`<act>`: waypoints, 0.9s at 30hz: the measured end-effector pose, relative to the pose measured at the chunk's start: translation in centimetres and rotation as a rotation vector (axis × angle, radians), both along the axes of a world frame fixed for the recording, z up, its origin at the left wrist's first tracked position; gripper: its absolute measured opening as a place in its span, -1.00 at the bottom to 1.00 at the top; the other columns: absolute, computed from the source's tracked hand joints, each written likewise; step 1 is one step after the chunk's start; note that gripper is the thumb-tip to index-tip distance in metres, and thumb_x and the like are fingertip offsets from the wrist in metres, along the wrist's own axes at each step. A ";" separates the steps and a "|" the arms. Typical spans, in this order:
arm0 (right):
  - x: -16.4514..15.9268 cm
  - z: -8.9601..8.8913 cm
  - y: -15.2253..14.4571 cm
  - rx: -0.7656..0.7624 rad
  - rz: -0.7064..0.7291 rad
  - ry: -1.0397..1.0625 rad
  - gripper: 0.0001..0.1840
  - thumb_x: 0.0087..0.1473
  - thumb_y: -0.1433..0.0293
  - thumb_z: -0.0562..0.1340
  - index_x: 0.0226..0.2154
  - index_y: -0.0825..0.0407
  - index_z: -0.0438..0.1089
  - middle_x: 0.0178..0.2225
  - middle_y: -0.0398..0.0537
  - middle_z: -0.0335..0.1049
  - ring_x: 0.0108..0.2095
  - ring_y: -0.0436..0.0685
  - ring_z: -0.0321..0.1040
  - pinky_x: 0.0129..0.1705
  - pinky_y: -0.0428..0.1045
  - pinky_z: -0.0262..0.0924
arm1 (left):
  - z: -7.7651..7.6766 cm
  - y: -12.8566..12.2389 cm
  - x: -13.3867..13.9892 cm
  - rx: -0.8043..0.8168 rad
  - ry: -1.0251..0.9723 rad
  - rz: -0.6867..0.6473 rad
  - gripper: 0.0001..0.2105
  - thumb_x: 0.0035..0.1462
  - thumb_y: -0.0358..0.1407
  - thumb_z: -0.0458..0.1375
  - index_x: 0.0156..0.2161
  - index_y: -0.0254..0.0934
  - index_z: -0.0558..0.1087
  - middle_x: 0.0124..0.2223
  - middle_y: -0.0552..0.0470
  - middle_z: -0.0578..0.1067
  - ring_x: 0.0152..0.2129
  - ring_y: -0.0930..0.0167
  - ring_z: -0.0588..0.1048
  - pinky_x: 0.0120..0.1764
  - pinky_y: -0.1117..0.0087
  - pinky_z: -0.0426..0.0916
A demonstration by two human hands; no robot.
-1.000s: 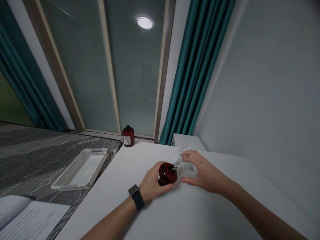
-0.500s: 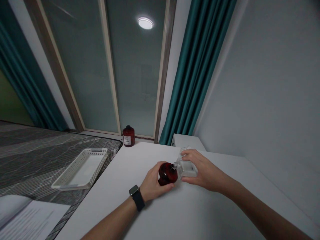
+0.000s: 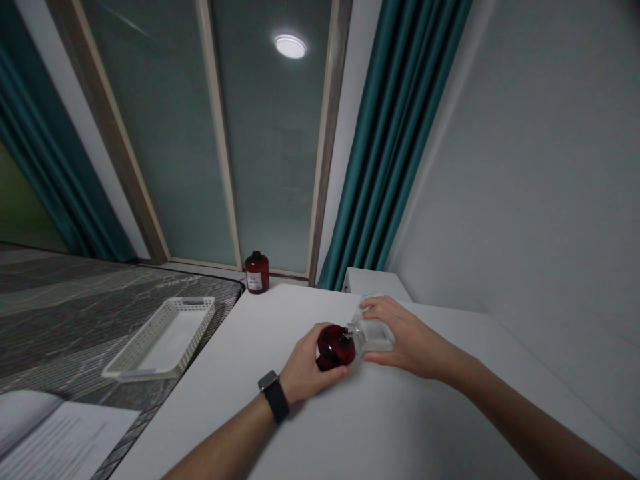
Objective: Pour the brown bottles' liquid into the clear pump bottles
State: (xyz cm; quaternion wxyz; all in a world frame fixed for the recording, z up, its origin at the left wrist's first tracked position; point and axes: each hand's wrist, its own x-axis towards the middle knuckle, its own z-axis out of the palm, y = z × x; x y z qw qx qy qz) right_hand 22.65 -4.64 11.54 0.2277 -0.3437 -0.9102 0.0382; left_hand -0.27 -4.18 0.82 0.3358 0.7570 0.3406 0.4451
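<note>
My left hand (image 3: 311, 369) is wrapped round a dark red-brown bottle (image 3: 334, 343), with its fingers behind and the thumb along the near side. In my right hand (image 3: 400, 337) is a clear square-sided bottle (image 3: 376, 335), tipped on its side with its neck at the mouth of the dark bottle. The two necks meet or nearly meet; I cannot tell whether they touch. A second red-brown bottle (image 3: 257, 273) with a white label and a dark top stands upright at the far left corner of the white table (image 3: 280, 313).
Left of the table, a white perforated basket (image 3: 193, 333) rests on a dark grey patterned surface (image 3: 125, 293). Nearer me lies an open book (image 3: 75, 433). Behind the table are a white cabinet (image 3: 375, 281), a green curtain (image 3: 395, 147) and frosted glass doors (image 3: 275, 167).
The clear bottle and my right hand have shifted very slightly, and the clear bottle's contents look fainter. My left hand and the dark bottle have stayed in place.
</note>
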 end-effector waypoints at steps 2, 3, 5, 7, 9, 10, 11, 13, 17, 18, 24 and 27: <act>0.0 0.1 0.0 -0.003 0.006 0.006 -0.44 -0.10 0.28 0.45 -0.05 -0.04 0.31 0.06 0.12 0.36 0.09 0.30 0.29 0.12 0.26 0.23 | 0.0 0.0 0.0 -0.009 -0.004 -0.004 -0.44 -0.05 -0.22 0.33 0.06 -0.27 0.27 -0.01 -0.10 0.47 -0.09 0.23 0.47 0.00 0.21 0.36; 0.0 0.1 0.0 -0.004 0.007 0.009 -0.45 -0.10 0.28 0.45 -0.05 -0.04 0.31 0.06 0.12 0.35 0.09 0.29 0.29 0.12 0.26 0.23 | 0.1 0.0 0.0 -0.013 -0.004 -0.004 -0.44 -0.04 -0.22 0.33 0.06 -0.27 0.27 -0.01 -0.10 0.47 -0.09 0.23 0.47 0.00 0.21 0.36; 0.0 0.2 0.0 -0.012 0.008 0.006 -0.45 -0.09 0.28 0.45 -0.05 -0.04 0.31 0.07 0.13 0.35 0.09 0.29 0.29 0.12 0.25 0.24 | 0.1 -0.1 0.0 -0.018 -0.003 0.000 -0.44 -0.05 -0.23 0.33 0.06 -0.27 0.28 -0.01 -0.10 0.48 -0.10 0.23 0.47 0.00 0.20 0.36; 0.0 0.3 0.0 -0.021 0.002 -0.002 -0.45 -0.09 0.28 0.45 -0.05 -0.03 0.31 0.07 0.13 0.34 0.10 0.30 0.28 0.11 0.25 0.24 | 0.1 -0.1 0.0 -0.019 -0.007 0.005 -0.44 -0.06 -0.23 0.33 0.05 -0.27 0.28 -0.02 -0.09 0.48 -0.10 0.23 0.47 0.00 0.20 0.35; 0.0 0.3 0.1 -0.028 -0.006 -0.008 -0.45 -0.10 0.27 0.45 -0.05 -0.04 0.32 0.07 0.14 0.35 0.11 0.31 0.28 0.12 0.28 0.23 | 0.1 -0.1 0.0 -0.018 -0.018 0.004 -0.44 -0.06 -0.23 0.34 0.05 -0.28 0.29 -0.03 -0.09 0.49 -0.11 0.23 0.47 -0.01 0.22 0.36; 0.0 0.3 0.1 -0.029 -0.008 -0.008 -0.45 -0.10 0.27 0.45 -0.05 -0.04 0.32 0.07 0.14 0.35 0.12 0.32 0.28 0.13 0.29 0.22 | 0.1 -0.1 0.1 -0.017 -0.023 0.001 -0.44 -0.06 -0.23 0.34 0.05 -0.28 0.29 -0.03 -0.08 0.49 -0.11 0.24 0.47 -0.01 0.22 0.36; 0.0 0.4 0.1 -0.029 -0.008 -0.007 -0.45 -0.10 0.27 0.45 -0.05 -0.04 0.33 0.07 0.13 0.36 0.12 0.32 0.28 0.13 0.30 0.21 | 0.1 -0.1 0.1 -0.017 -0.027 -0.002 -0.44 -0.06 -0.23 0.34 0.05 -0.28 0.30 -0.03 -0.08 0.49 -0.11 0.24 0.47 -0.01 0.23 0.36; 0.0 0.4 0.1 -0.030 -0.003 -0.009 -0.45 -0.11 0.28 0.46 -0.05 -0.05 0.33 0.07 0.12 0.36 0.13 0.32 0.27 0.15 0.30 0.20 | 0.1 -0.1 0.1 -0.021 -0.031 -0.003 -0.45 -0.06 -0.24 0.33 0.05 -0.28 0.30 -0.03 -0.08 0.49 -0.11 0.24 0.47 -0.01 0.24 0.35; 0.1 0.4 0.2 -0.029 0.001 -0.017 -0.45 -0.10 0.28 0.46 -0.06 -0.03 0.32 0.07 0.13 0.36 0.14 0.32 0.26 0.15 0.30 0.19 | 0.2 -0.2 0.1 -0.037 -0.032 0.011 -0.44 -0.09 -0.28 0.33 0.05 -0.29 0.30 -0.02 -0.09 0.49 -0.09 0.23 0.46 0.01 0.22 0.34; 0.1 0.4 0.3 -0.024 0.004 -0.015 -0.45 -0.10 0.28 0.46 -0.06 -0.03 0.31 0.07 0.13 0.36 0.14 0.32 0.26 0.15 0.30 0.19 | 0.2 -0.2 0.2 -0.040 -0.034 0.013 -0.44 -0.10 -0.29 0.33 0.05 -0.29 0.30 -0.02 -0.09 0.49 -0.09 0.23 0.46 0.01 0.22 0.34; 0.1 0.5 0.3 -0.028 0.009 -0.021 -0.45 -0.10 0.31 0.46 -0.06 -0.04 0.30 0.08 0.13 0.35 0.14 0.32 0.26 0.14 0.31 0.20 | 0.2 -0.2 0.2 -0.041 -0.046 -0.001 -0.44 -0.09 -0.26 0.33 0.04 -0.29 0.30 -0.03 -0.09 0.49 -0.11 0.23 0.47 -0.01 0.22 0.34; 0.1 0.7 0.2 -0.037 0.004 -0.016 -0.46 -0.10 0.30 0.46 -0.07 -0.05 0.31 0.08 0.11 0.35 0.13 0.32 0.26 0.14 0.30 0.20 | 0.3 -0.2 0.2 -0.047 -0.040 0.001 -0.44 -0.09 -0.27 0.33 0.04 -0.29 0.30 -0.02 -0.09 0.49 -0.10 0.23 0.47 0.00 0.22 0.35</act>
